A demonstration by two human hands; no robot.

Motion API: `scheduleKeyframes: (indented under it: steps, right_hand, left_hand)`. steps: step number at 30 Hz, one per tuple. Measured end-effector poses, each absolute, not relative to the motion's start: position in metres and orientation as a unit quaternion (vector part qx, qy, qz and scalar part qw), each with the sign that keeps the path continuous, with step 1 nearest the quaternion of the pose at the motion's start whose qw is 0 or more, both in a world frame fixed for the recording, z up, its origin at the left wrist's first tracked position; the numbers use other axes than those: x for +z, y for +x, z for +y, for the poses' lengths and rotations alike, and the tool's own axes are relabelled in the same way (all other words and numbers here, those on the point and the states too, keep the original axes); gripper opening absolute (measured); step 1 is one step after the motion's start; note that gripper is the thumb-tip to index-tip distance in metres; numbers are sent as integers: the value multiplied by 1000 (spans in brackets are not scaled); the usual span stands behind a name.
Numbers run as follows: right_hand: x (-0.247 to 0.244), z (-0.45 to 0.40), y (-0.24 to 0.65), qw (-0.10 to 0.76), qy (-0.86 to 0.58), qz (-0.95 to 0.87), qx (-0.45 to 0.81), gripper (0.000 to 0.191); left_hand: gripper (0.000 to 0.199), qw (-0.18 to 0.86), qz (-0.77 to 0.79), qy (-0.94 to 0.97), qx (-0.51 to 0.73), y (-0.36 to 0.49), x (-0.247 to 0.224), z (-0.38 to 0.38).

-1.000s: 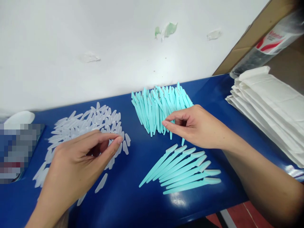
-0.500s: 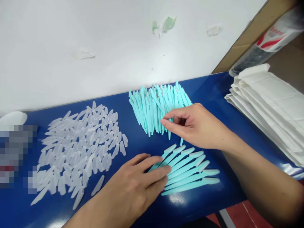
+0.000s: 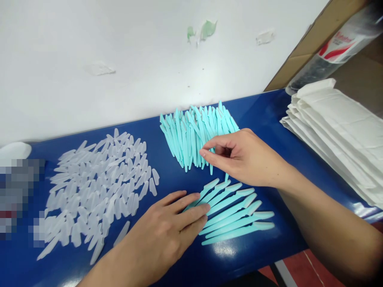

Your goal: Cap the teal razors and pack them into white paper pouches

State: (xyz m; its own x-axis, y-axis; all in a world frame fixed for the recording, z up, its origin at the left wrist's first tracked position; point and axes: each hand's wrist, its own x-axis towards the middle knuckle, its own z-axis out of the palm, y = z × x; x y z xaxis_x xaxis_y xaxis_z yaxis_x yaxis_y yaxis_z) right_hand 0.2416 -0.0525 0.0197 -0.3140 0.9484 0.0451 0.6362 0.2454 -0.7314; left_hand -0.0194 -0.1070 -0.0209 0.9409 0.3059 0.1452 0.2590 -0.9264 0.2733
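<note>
Turquoise eyebrow razors [image 3: 239, 209] lie fanned out on the blue table, blades pointing right. My left hand [image 3: 170, 227] rests on their handle ends with its fingers stretched out flat, hiding part of the handles. Behind the fan is a heap of the same razors [image 3: 185, 139]. At that heap's front right, my right hand [image 3: 239, 155] has thumb and index fingertip pinched together; whether a razor is between them I cannot make out. To the left, translucent white blade caps [image 3: 98, 187] are spread in a loose pile. One cap [image 3: 122, 233] lies apart, partly behind my left wrist.
A white wall [image 3: 143, 52] with torn paper scraps borders the table's back edge. On the right, white padded envelopes [image 3: 338, 115] are stacked beside a plastic bottle [image 3: 335, 52] and cardboard [image 3: 299, 52]. A whitish rounded object [image 3: 14, 151] stands at the left edge.
The whole view has shifted slightly. My left fingers have slid a little left and back along the fanned handles. My right hand keeps its pinch over the heap.
</note>
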Motion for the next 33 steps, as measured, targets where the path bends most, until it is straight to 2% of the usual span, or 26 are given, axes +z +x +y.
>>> scheduleKeyframes:
  steps: [12, 17, 20, 22, 26, 29, 33]
  right_hand:
    - [18, -52, 242, 250, -534, -754, 290, 29]
    - [17, -52, 240, 222, -540, -768, 262, 22]
    - [18, -55, 236, 204, -537, -776, 259, 24]
    - [19, -57, 232, 201, -537, -775, 266, 26]
    - [19, -63, 220, 174, -522, -778, 305, 28]
    - [19, -68, 208, 147, -490, -793, 330, 32]
    - [19, -77, 193, 133, -431, -815, 365, 36]
  left_hand:
    - [27, 155, 170, 966, 122, -16, -10, -108]
    - [25, 130, 323, 915, 204, -52, 25, -102]
    - [12, 107, 464, 848, 231, -87, 36, -111]
    - [9, 119, 521, 817, 214, -109, 35, -124]
    - [23, 114, 590, 790, 123, -134, 15, -157]
    - [25, 73, 596, 794, 96, -138, -1, -171]
    - [24, 89, 584, 802, 84, -128, -9, -173]
